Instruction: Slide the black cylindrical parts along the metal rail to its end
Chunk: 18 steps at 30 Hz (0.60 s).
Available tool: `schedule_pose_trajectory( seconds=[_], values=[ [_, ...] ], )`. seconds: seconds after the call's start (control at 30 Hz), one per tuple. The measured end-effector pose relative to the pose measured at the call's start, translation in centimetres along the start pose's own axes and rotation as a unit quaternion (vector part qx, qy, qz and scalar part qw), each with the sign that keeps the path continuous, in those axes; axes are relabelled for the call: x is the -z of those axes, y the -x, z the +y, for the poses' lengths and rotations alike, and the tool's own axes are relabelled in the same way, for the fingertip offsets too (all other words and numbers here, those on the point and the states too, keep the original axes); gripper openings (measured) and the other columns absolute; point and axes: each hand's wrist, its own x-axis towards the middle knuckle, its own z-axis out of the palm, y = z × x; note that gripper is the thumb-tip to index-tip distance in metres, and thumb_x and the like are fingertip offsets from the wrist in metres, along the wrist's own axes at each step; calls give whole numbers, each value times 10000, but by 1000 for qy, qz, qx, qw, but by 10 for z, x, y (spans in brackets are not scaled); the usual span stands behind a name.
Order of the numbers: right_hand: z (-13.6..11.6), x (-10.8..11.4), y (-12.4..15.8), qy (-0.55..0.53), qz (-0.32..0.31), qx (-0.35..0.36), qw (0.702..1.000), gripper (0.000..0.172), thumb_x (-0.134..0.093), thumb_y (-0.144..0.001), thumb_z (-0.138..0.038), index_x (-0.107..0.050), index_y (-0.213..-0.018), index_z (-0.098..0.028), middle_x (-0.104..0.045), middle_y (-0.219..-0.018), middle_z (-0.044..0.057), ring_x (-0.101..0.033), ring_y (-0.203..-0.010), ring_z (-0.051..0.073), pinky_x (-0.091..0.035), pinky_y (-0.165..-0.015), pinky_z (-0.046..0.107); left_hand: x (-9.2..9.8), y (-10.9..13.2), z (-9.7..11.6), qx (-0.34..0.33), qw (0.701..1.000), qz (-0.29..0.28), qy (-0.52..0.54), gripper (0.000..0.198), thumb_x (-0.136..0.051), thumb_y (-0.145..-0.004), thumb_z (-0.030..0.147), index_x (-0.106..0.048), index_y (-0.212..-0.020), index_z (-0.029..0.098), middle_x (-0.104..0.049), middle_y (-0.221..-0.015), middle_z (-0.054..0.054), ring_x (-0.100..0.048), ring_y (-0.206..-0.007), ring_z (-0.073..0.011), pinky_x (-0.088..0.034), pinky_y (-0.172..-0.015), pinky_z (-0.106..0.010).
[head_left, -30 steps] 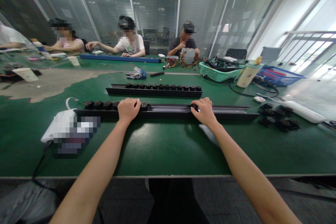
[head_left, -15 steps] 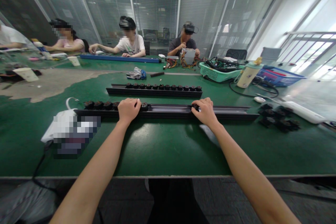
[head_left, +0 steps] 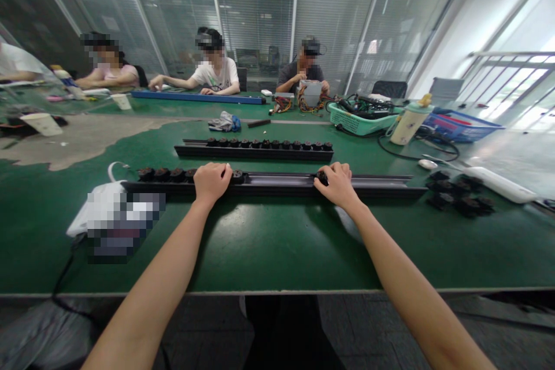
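A long black rail (head_left: 277,183) lies across the green table (head_left: 269,248) in front of me. Several black round parts (head_left: 167,174) sit in its left end. My left hand (head_left: 211,182) is curled over the rail just right of them, fingers closed on it. My right hand (head_left: 337,183) is closed on a small black round part (head_left: 321,176) resting in the rail's middle. A second black rail (head_left: 254,150) filled with a row of the same parts lies parallel just behind.
A heap of loose black parts (head_left: 459,193) lies at the right, by a white bar (head_left: 498,184). Behind are a green basket of cables (head_left: 362,115), a cream jug (head_left: 408,121), a blue tray (head_left: 466,126). Three people work at the far side. A white bundle (head_left: 108,208) sits left.
My right hand has slid the small black part slightly to the left along the rail. My left hand has stayed where it was.
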Motion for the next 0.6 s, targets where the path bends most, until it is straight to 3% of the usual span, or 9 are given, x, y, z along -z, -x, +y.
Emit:
schedule_pose_trajectory(
  seconds=[0.6],
  values=[
    [4, 2, -4, -1, -17, -16, 1000, 239, -583, -895, -386, -722, -974, -209, -689, -960, 131, -493, -1001, 321, -372, -867, 426, -2, 0, -2, -2, 1000, 6, 5, 493, -349, -1017, 396, -711, -744, 204, -753, -887, -130, -660, -858, -284, -381, -719, -378]
  ],
)
